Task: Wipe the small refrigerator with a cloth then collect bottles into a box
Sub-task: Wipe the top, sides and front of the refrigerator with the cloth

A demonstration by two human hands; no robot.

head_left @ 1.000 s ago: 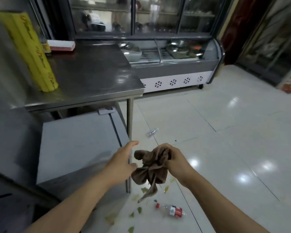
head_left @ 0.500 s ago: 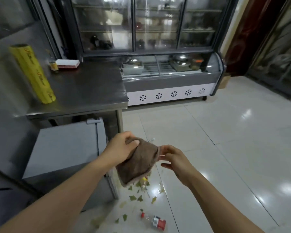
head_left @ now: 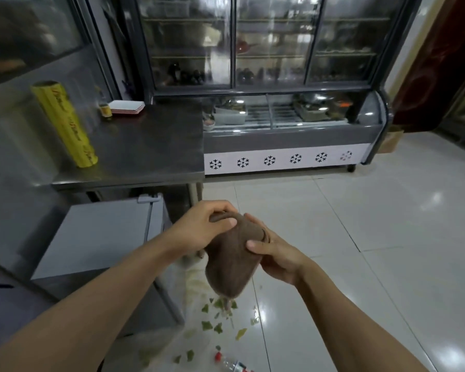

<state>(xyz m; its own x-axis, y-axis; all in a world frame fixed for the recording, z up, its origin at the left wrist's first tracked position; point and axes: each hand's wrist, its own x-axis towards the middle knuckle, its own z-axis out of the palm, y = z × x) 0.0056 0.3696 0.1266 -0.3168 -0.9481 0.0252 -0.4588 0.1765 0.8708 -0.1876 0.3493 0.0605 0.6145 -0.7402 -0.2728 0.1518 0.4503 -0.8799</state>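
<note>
Brown cloth point(head_left: 232, 260) gripped by left hand point(head_left: 203, 228) and right hand point(head_left: 275, 255), both clasping. Step: readying cloth. Next likely: press onto small refrigerator point(head_left: 97, 237) top.

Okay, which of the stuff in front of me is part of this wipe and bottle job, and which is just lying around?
For the job:
brown cloth, held by left hand and right hand
small refrigerator
plastic bottle on the floor

Just lying about:
yellow wrap roll
stack of trays
green scraps
</note>
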